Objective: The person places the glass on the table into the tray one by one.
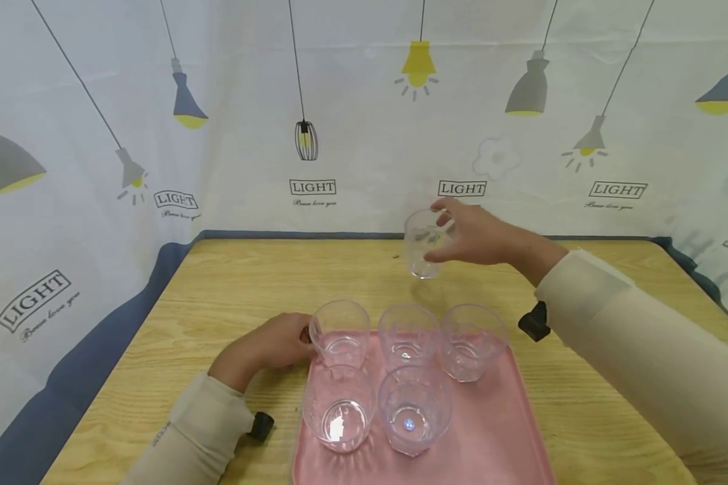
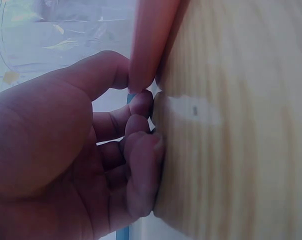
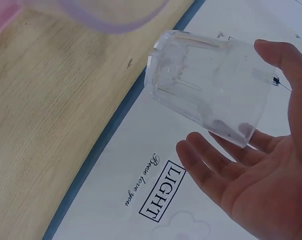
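My right hand [image 1: 476,234] holds a clear plastic cup [image 1: 420,246] above the table, beyond the far edge of a pink tray [image 1: 491,431]. In the right wrist view the cup [image 3: 206,85] is faceted toward its base, with the thumb [image 3: 278,55] and fingertips of that hand at its rim. My left hand [image 1: 282,342] grips the tray's far left corner. Its thumb lies against the tray edge [image 2: 153,40] in the left wrist view, with the other fingers curled near the tabletop. Several clear cups stand upright on the tray, three along the back and two in front.
The tray lies on a light wood table [image 1: 218,283]. Behind it hangs a white cloth [image 1: 370,101] printed with lamps, with a blue band [image 1: 303,235] along the table's back edge. A black strap end [image 1: 535,322] hangs below the right sleeve.
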The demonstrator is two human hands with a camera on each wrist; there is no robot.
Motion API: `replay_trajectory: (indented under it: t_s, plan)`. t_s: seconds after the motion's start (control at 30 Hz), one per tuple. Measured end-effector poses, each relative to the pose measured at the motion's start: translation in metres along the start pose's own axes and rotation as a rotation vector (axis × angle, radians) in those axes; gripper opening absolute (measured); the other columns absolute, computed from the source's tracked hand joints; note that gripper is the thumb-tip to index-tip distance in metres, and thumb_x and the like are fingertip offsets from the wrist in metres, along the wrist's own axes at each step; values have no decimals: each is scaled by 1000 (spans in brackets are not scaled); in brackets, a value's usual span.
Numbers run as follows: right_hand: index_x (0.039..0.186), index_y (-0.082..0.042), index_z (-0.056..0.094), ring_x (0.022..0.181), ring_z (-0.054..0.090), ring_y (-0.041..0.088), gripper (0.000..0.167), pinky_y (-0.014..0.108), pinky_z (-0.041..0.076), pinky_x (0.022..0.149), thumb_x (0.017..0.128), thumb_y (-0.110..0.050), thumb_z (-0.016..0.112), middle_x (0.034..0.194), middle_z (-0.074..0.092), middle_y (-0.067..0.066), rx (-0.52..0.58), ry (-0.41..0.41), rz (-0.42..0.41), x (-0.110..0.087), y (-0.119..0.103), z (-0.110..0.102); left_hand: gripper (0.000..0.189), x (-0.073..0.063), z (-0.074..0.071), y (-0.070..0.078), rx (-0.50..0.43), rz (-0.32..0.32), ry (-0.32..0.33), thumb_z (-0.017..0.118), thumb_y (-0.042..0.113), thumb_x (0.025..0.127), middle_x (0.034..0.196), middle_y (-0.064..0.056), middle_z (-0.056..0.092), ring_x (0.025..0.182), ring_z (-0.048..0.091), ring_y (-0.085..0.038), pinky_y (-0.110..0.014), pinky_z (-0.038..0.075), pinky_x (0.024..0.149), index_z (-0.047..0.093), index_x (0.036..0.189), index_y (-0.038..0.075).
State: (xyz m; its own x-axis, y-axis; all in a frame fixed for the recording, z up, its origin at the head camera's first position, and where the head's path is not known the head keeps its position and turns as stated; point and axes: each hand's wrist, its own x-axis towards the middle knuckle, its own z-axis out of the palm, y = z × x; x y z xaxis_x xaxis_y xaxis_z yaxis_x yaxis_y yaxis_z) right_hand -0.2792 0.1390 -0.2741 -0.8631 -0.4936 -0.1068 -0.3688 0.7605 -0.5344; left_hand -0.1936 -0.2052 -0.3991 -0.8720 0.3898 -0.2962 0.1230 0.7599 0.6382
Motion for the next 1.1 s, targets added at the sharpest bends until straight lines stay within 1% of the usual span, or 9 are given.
replay_trajectory:
  t_s: [0.2,0.33,0.47,0.67,0.8,0.9,0.97,1.03,1.1]
  plan:
    - [155,-8,26,136,47,37,89,55,48,102,88,-42,74,147,47,17,38,106,22,-13,3,-4,19,1,1,0,6,6,0,70,34,93,72,0,60,48,54,-15,-30,50,49,63,95,17]
    - [155,-10,27,137,46,35,89,56,46,104,87,-43,75,146,49,17,73,194,7,-22,2,-7,19,1,1,-1,4,4,2,70,34,92,73,0,60,49,55,-15,-31,51,50,63,95,17]
    - [156,-14,28,139,46,31,87,55,44,107,88,-41,74,149,47,13,141,261,-21,-32,3,-8,20,0,1,0,7,1,0,70,35,92,71,0,58,48,54,-15,-30,50,49,62,94,17]
    - [157,-21,27,141,45,26,85,56,37,113,89,-41,74,153,43,4,239,329,-37,-49,3,-5,20,0,1,0,8,9,-2,70,35,92,69,0,57,47,53,-14,-30,50,49,62,92,17]
    - [157,-26,27,139,47,24,83,49,44,106,90,-38,74,153,44,0,262,372,-50,-62,0,-3,20,0,1,-1,3,10,-3,71,34,92,72,0,59,48,54,-13,-29,51,49,62,93,16]
    - [156,-29,28,136,50,23,81,41,46,101,90,-33,75,152,45,0,283,396,-72,-72,-3,-1,20,0,1,0,-3,7,-2,71,34,92,74,0,60,49,54,-13,-29,51,49,63,95,17]
    - [156,-29,29,134,52,23,81,38,47,102,90,-29,75,150,47,1,302,406,-95,-79,-5,1,20,0,1,1,-6,8,-2,70,34,92,75,0,61,49,54,-13,-29,50,49,63,96,17]
    - [156,-29,30,133,53,23,80,30,46,103,90,-24,75,149,48,3,317,412,-121,-87,-7,3,20,0,1,1,-5,8,0,71,34,91,76,-1,61,49,54,-14,-29,51,49,63,97,17]
    - [156,-28,30,130,55,22,81,21,46,102,89,-20,76,148,49,5,325,418,-147,-94,-9,6,20,0,1,1,-1,10,2,70,34,92,76,-1,61,49,54,-14,-29,50,49,63,97,17]
